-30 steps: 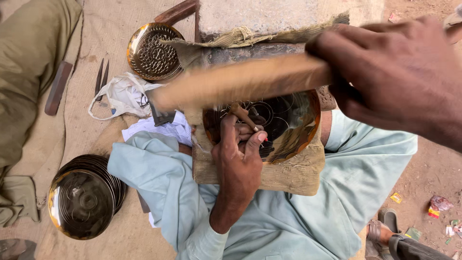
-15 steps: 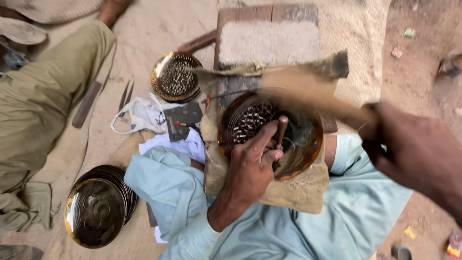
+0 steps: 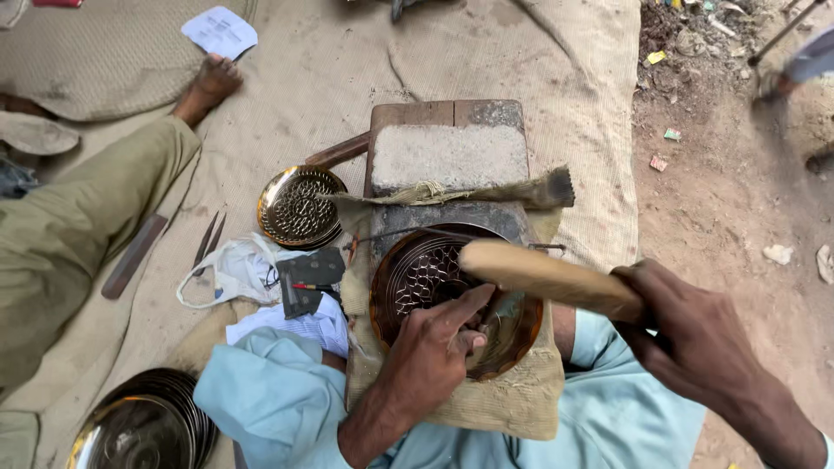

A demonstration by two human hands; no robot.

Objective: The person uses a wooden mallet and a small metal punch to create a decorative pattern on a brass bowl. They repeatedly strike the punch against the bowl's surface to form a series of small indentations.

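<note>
Nearest the camera, the right hand [image 3: 695, 343] is fisted around the handle of a wooden mallet [image 3: 543, 276], whose pale head reaches left and hangs just above the embossed brass plate [image 3: 426, 274]. Left of it, the left hand [image 3: 434, 352] rests in the plate's bowl, index finger stretched along the metal and the other fingers curled tight around a small punch tool [image 3: 478, 334], mostly hidden so its exact kind is unclear. The plate lies under both hands on a folded burlap pad [image 3: 504, 404] across the person's lap, in pale blue clothing.

Down-left of the left hand sits a stack of plain brass plates [image 3: 139, 426]. Left of that hand: a small dark metal piece [image 3: 308, 274] on white cloth, a white face mask [image 3: 230, 269], thin metal dividers [image 3: 206, 239] beyond it. Just past the plate, a rough fibre brush [image 3: 469, 193] lies across a stone block on wood [image 3: 447, 152]. Up-left of the hands, a finished patterned brass plate [image 3: 300, 207]. Further left, another person's olive-trousered leg [image 3: 78, 234] and bare foot on the sacking.
</note>
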